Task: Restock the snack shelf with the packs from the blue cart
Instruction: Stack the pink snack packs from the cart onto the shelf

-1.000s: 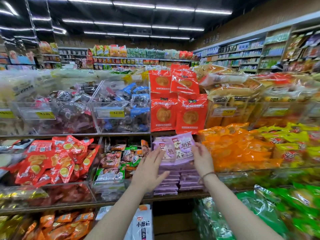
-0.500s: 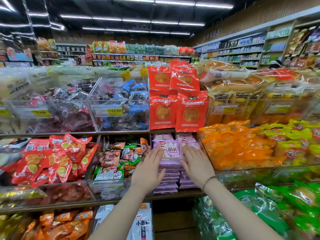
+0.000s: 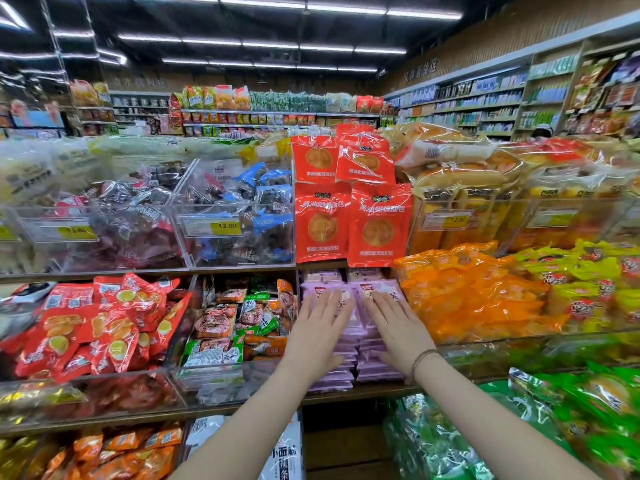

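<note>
Lilac snack packs (image 3: 360,329) lie in two flat stacks side by side on the middle shelf (image 3: 363,393), in the slot directly under the upright red bread packs (image 3: 379,225). Both hands lie on top of them: the left hand (image 3: 318,336) rests palm down on the left stack, fingers straight and lightly spread, gripping nothing; the right hand (image 3: 398,332) rests the same way on the right stack, fingers straight and fairly close together, a thin bracelet (image 3: 420,358) round its wrist. Just left of the stacks a clear bin (image 3: 207,379) holds mixed brown, green and orange sachets; further left, red packs with yellow rounds (image 3: 97,323) are heaped. Just right of the stacks sits a mound of orange packs (image 3: 478,296), then yellow-green packs (image 3: 588,282) beyond it; green bags (image 3: 571,410) fill the level below. On the shelf above, at the left, a yellow price tag (image 3: 225,226) reads 12.80 on the front of another clear bin.
</note>
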